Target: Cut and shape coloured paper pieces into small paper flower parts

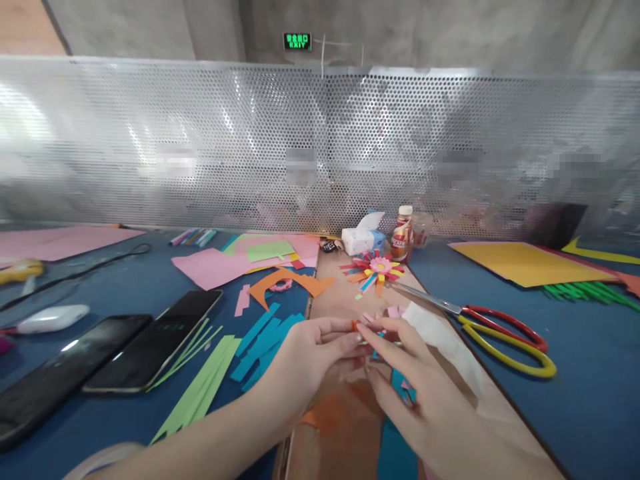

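Observation:
My left hand (320,353) is closed, its thumb and fingertips pinching a small orange paper piece (355,325). My right hand (417,373) meets it from the other side, index fingertip against the same orange piece and its other fingers curved around; part of this grip is hidden. Below the hands lie a blue paper strip (397,453) and a scrap of orange paper (325,413) on a brown board (340,460). Just beyond them sits a layered paper flower (377,265) with a pink and yellow centre.
Scissors (470,313) with red and yellow handles lie at right, blades toward the flower. Left are two phones (155,340), green strips (200,387) and blue strips (267,340). A tissue pack (363,240) and bottle (402,233) stand before a perforated metal screen (225,147).

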### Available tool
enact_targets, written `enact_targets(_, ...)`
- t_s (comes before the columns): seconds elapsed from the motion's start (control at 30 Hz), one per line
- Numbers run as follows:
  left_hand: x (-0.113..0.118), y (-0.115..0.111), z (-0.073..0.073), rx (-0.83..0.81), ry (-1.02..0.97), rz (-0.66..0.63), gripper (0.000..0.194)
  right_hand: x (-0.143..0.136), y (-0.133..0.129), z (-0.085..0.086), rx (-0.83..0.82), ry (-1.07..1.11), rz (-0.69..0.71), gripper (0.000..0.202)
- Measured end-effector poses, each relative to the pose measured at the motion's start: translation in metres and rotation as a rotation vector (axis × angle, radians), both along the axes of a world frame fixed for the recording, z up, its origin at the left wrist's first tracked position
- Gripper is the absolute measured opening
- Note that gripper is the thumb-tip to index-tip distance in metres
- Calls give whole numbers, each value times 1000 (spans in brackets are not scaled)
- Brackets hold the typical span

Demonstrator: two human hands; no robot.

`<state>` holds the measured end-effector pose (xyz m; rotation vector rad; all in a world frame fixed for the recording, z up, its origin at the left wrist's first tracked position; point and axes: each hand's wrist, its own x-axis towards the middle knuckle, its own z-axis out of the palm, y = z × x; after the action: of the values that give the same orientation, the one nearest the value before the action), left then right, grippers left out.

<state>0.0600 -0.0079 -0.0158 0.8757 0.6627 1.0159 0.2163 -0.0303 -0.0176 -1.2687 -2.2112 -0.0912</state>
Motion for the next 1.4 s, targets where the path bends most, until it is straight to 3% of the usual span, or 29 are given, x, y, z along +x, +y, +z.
enact_targets(0.17,1,-2,0,45,98,-3,21,-3,3,14,-237,327,-10,21)
enact_targets(0.33,4,-4,2,137,205,4,21,-1,9,20,-522,483,-67,14)
enact_targets(0.53,1,-6,5,232,287,-4,28,0,13,18,-652,587,-18,19)
enact_targets(0.7,1,-6,3,245,295,-20,36,-6,7,18,-723,773,-89,22)
enact_targets(0.93,3,-5,-3,251,283,-52,25,-13,2,18,-986,1044,-181,35)
enact_targets(1.4,3,-5,1,206,339,28,17,-19,-1,22,-850,1060,-226,21)
